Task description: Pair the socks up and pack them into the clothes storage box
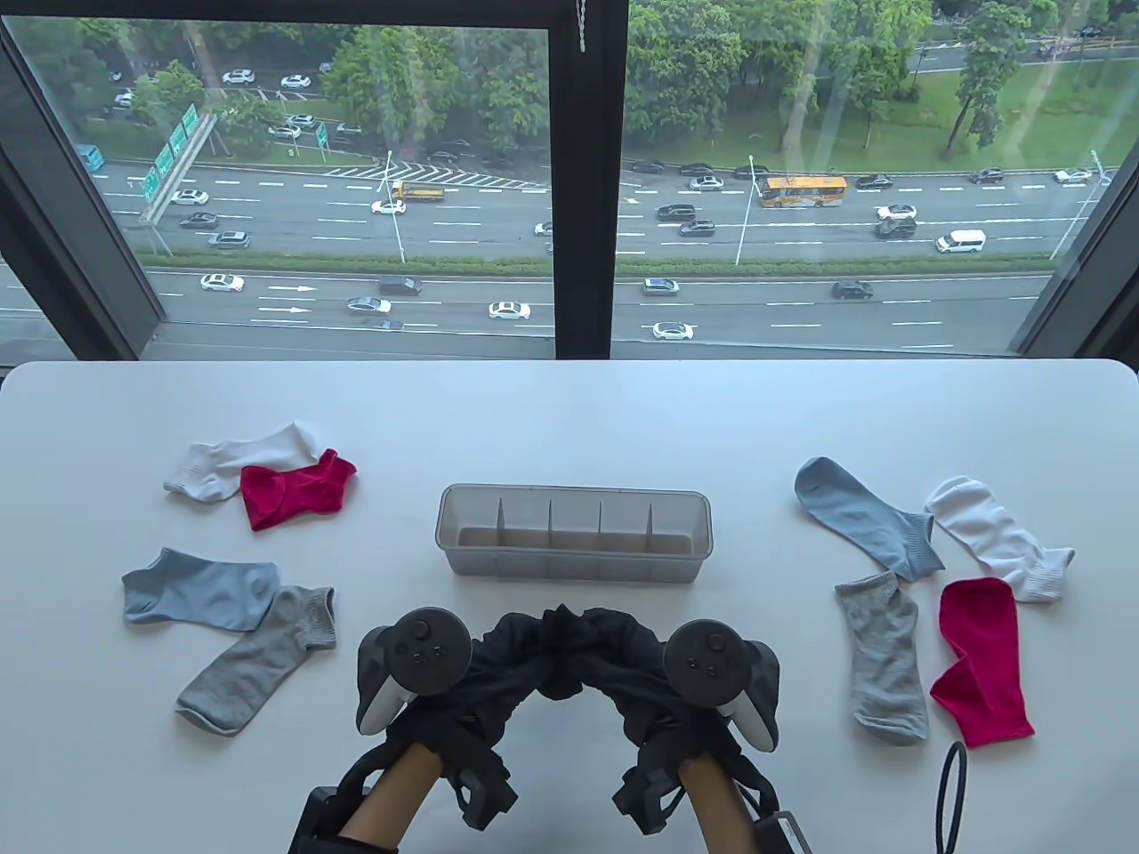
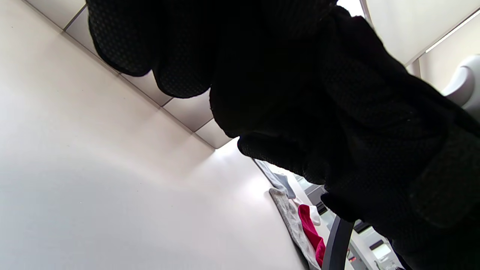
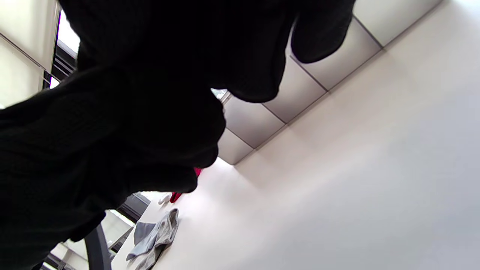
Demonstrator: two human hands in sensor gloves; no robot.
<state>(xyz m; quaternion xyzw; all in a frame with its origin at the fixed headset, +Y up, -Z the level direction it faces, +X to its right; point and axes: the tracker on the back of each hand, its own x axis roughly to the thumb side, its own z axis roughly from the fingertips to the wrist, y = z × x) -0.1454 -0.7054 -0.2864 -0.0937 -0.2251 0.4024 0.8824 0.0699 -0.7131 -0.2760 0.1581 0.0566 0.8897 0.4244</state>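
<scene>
Socks in two loose groups on the white desk [image 1: 569, 400], four each side of the storage box [image 1: 574, 534]. Left group: white sock [image 1: 227, 463] with a red sock [image 1: 298, 489] overlapping its edge; nearer, a blue sock [image 1: 200, 589] touching a grey sock [image 1: 258, 658]. Right group: blue sock [image 1: 859, 516], white sock [image 1: 997, 534], grey sock [image 1: 883, 658], red sock [image 1: 981, 663], the blue and grey touching, the others just beside one another.

Box sits centre, clear plastic, divided into a row of compartments, all bare. No pair made yet by the look of it.

Left hand [image 1: 498, 658] and right hand [image 1: 623, 658] meet at the near edge, just in front of the box, fingertips together. Fingers look curled inward, but black gloves merge; cannot tell if they clench or hold anything. Wrist views show only dark glove against the ceiling.

Risks, as judged: each colour's mate lies on the opposite side, so a hasty grab of neighbours gives a mismatched pair. Overlapping socks may drag each other when one is lifted. Narrow compartments could snag a loosely folded pair, or the light box may slide if pushed one-handed.
</scene>
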